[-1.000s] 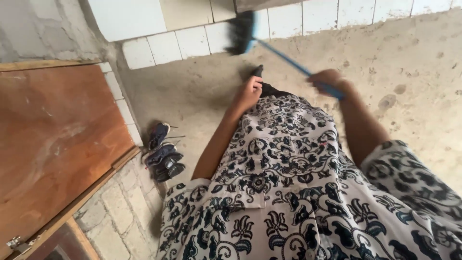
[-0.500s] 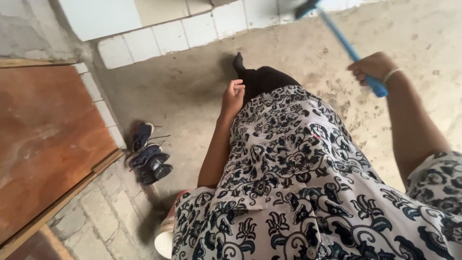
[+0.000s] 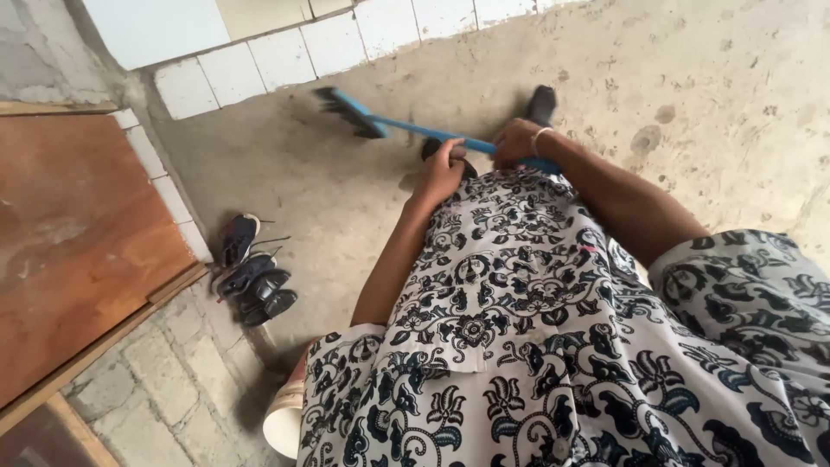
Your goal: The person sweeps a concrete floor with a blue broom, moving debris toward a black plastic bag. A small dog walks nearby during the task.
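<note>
Both hands, ours: left hand [image 3: 439, 171] now joins right hand [image 3: 517, 143], each clenched on the blue broom [image 3: 415, 130] handle. Broom head has swung down onto concrete floor [image 3: 709, 95], beyond the shoes [image 3: 251, 272]; sweeping stroke resumes.

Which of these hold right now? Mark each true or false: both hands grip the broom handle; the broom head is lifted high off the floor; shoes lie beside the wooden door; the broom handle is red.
1. Both the left hand and the right hand grip the broom. True.
2. The broom head is lifted high off the floor. False: its bristles sit low at the concrete floor.
3. Dark shoes lie beside the wooden door. True.
4. The broom handle is red. False: it is blue.
</note>
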